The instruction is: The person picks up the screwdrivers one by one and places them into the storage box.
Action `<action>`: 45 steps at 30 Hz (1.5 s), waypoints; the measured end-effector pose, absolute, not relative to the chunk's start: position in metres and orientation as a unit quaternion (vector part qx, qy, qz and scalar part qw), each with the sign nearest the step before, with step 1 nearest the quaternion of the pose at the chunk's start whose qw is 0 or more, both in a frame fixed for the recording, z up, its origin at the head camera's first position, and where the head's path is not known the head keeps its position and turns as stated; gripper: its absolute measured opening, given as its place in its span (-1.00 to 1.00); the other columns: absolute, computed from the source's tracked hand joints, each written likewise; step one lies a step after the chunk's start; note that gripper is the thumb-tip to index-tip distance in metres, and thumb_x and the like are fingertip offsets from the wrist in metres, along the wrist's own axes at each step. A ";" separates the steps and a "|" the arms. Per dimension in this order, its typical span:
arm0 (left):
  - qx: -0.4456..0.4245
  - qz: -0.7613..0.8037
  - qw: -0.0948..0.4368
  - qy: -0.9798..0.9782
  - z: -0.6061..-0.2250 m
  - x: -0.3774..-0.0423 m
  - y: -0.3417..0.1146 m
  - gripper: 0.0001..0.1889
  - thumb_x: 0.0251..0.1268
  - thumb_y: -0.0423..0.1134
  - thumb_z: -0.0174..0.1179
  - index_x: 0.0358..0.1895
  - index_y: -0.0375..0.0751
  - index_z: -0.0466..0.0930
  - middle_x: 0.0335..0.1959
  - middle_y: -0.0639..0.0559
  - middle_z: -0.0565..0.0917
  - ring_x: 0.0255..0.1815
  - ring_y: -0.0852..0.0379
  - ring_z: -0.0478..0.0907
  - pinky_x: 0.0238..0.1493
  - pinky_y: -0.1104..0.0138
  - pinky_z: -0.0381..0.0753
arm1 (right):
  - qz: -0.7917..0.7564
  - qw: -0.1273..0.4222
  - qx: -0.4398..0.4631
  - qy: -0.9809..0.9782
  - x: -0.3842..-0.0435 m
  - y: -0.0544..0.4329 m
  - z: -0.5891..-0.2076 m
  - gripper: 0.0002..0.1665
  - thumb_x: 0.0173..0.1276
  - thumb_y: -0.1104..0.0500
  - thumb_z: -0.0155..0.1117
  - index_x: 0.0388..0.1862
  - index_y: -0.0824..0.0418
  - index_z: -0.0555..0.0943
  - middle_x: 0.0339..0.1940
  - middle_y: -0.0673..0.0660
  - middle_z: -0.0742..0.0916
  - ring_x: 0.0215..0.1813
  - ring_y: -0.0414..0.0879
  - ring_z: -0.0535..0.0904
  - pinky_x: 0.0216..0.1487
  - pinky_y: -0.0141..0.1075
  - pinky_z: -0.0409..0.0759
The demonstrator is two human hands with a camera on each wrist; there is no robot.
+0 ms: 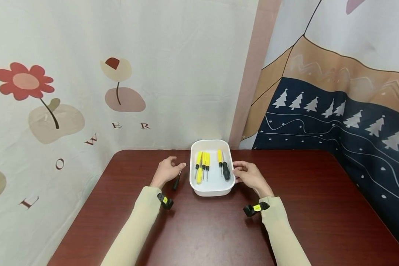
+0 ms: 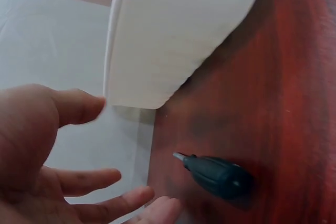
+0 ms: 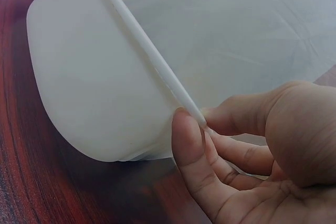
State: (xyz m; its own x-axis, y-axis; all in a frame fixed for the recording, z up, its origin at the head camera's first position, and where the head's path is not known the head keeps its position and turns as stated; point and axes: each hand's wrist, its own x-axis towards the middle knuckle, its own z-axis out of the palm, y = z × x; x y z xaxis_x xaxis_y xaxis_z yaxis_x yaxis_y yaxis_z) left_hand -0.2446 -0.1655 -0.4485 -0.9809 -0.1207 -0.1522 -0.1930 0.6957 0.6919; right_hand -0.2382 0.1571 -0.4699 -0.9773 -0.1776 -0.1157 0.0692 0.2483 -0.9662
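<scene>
A white plastic tray point(image 1: 208, 192) stands on the table, with several yellow-handled screwdrivers point(image 1: 199, 176) on its left side. Toward its right side lie another yellow-handled screwdriver point(image 1: 220, 156) and a black-handled screwdriver point(image 1: 226, 171). My right hand point(image 1: 249, 173) pinches the tray's right rim; the right wrist view has thumb and finger meeting at the rim point(image 3: 157, 61). To the left of the tray, my left hand point(image 1: 167, 171) is held with fingers apart and nothing between them. Below it on the tabletop is a dark-handled screwdriver point(image 2: 218, 176), partly covered by the hand in the head view.
The reddish-brown table point(image 1: 206, 229) ends at a back edge close behind the tray. A pale printed curtain point(image 1: 186, 74) hangs behind it, and a navy and tan one point(image 1: 299, 122) at the right.
</scene>
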 end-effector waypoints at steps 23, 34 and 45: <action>-0.082 0.334 0.076 0.936 -0.458 -0.232 -0.168 -0.59 0.22 -0.37 0.35 0.15 -0.40 0.63 0.06 -0.32 0.67 -0.32 0.01 0.62 -0.48 0.36 0.61 | -0.609 0.105 -0.021 0.786 -0.238 0.157 -0.470 -0.52 0.44 0.33 0.25 0.32 0.37 0.55 -0.10 0.31 0.69 -0.34 -0.11 0.66 -0.27 -0.34 0.76; -0.080 0.334 0.073 0.936 -0.461 -0.234 -0.166 -0.63 0.20 -0.41 0.26 0.10 -0.38 0.66 -0.02 -0.29 0.69 -0.50 0.07 0.60 -0.56 0.36 0.61 | -0.606 0.105 -0.020 0.788 -0.238 0.157 -0.469 -0.51 0.45 0.32 0.24 0.33 0.37 0.54 -0.08 0.31 0.69 -0.34 -0.11 0.66 -0.26 -0.34 0.76; -0.095 0.319 0.078 0.940 -0.458 -0.233 -0.163 -0.64 0.22 -0.35 0.28 0.10 -0.30 0.68 -0.03 -0.23 0.69 -0.46 0.03 0.61 -0.55 0.35 0.58 | -0.602 0.104 -0.023 0.791 -0.239 0.158 -0.471 -0.51 0.45 0.31 0.24 0.33 0.37 0.54 -0.07 0.32 0.69 -0.33 -0.11 0.67 -0.26 -0.34 0.77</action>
